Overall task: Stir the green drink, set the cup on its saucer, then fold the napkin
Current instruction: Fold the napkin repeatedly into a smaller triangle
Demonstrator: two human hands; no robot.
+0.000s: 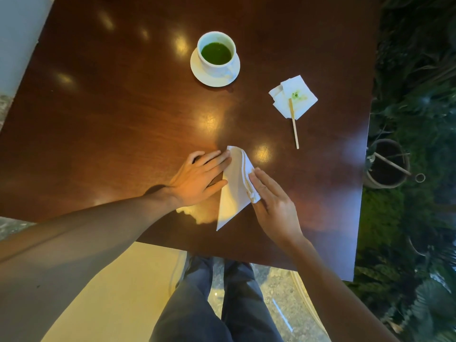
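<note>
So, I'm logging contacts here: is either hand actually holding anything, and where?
No closed grip. The left hand and right hand lie flat, pressing the folded napkin at its left and right edges.

The right hand [274, 206] covers the napkin's [234, 191] right corner. The cup [217, 54] hides the saucer's [197, 67] centre. The table [123, 107] is cut off at the frame's top edge. Both forearms run out at the lower edges.
</note>
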